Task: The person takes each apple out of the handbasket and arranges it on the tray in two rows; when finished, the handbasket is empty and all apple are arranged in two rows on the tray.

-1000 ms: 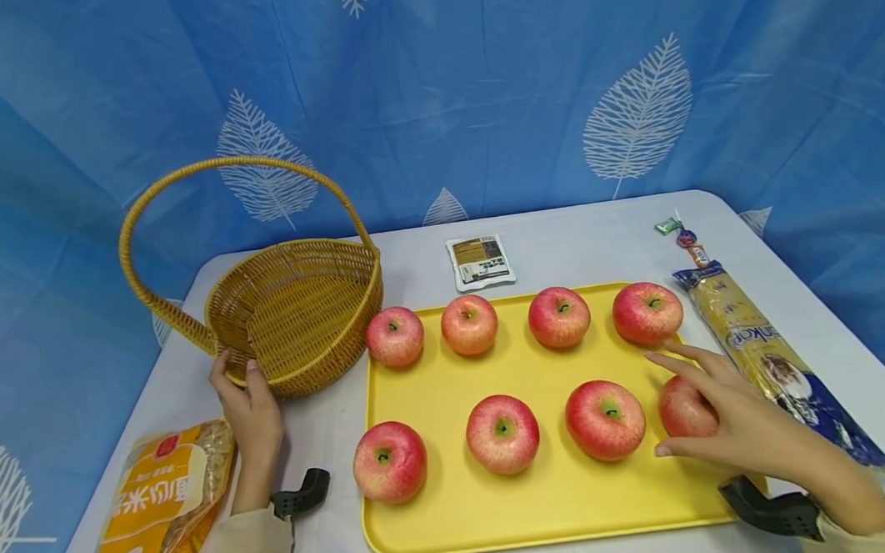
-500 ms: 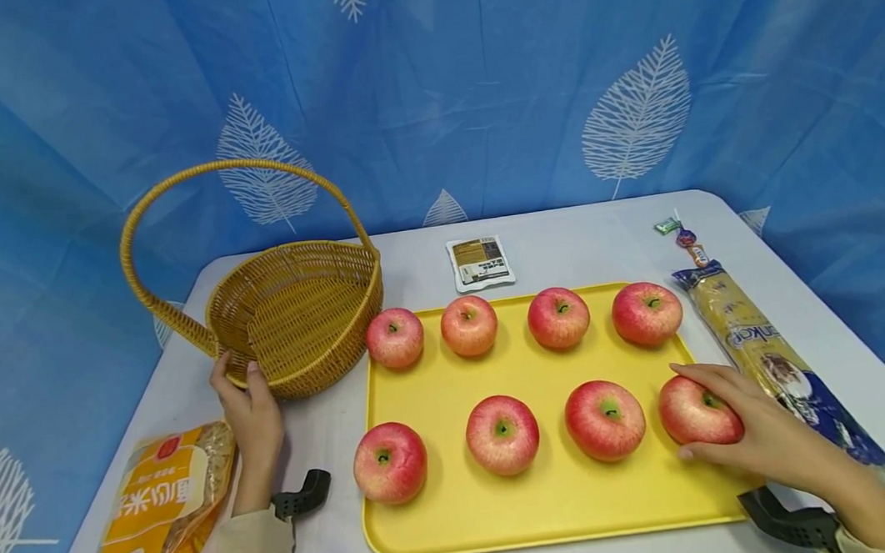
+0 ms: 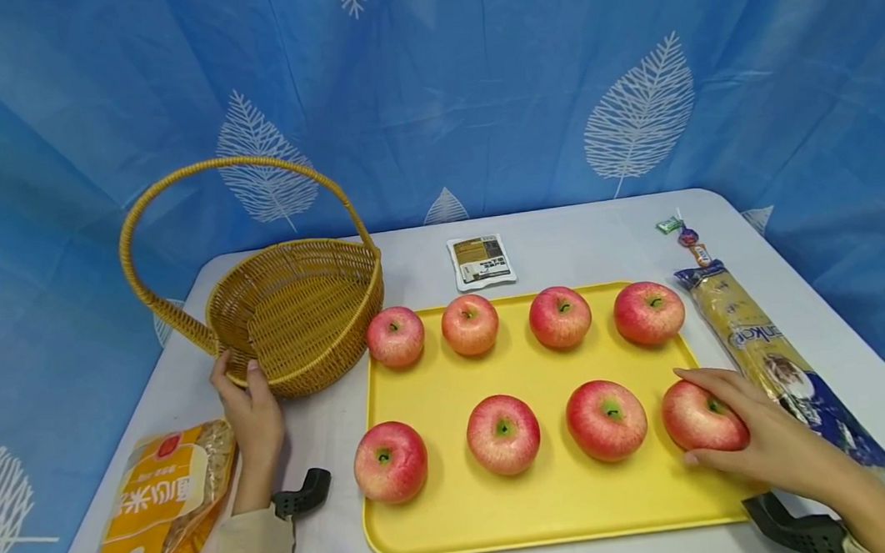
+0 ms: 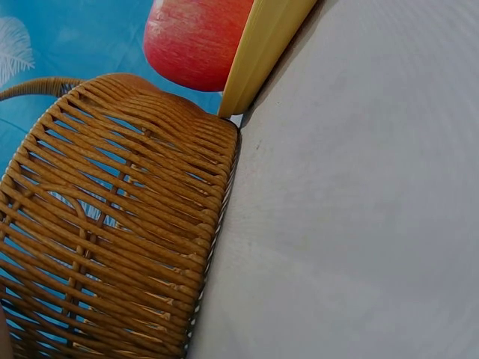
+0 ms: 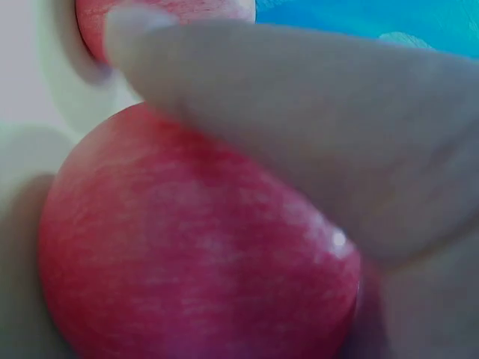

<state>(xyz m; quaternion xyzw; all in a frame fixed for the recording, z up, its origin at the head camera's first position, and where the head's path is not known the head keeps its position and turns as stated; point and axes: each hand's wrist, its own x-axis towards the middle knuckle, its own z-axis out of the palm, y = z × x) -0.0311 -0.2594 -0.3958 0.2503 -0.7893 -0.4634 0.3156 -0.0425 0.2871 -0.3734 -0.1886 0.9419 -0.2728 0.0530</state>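
A wicker basket (image 3: 305, 317) with a tall arched handle stands on the left of the table with nothing in it. My left hand (image 3: 253, 420) holds its near rim; in the left wrist view the woven side of the basket (image 4: 112, 224) fills the left. On a yellow tray (image 3: 545, 522), red apples lie in two rows. Around the front-row apple at the right end (image 3: 701, 417) my right hand (image 3: 766, 431) curves its thumb and fingers. That apple (image 5: 194, 247) lies against the thumb in the right wrist view. The fingers' far side is hidden.
An orange food bag (image 3: 158, 509) lies at the front left. Behind the tray sits a small flat packet (image 3: 481, 262). A long gold-and-blue packet (image 3: 785, 367) runs along the right, with small wrapped sweets (image 3: 687, 237) beyond it. Blue curtain (image 3: 433, 101) hangs behind.
My right hand has moved slightly right and closed from a spread pose over the apple to a hold around it. The left hand and the basket have stayed in place.
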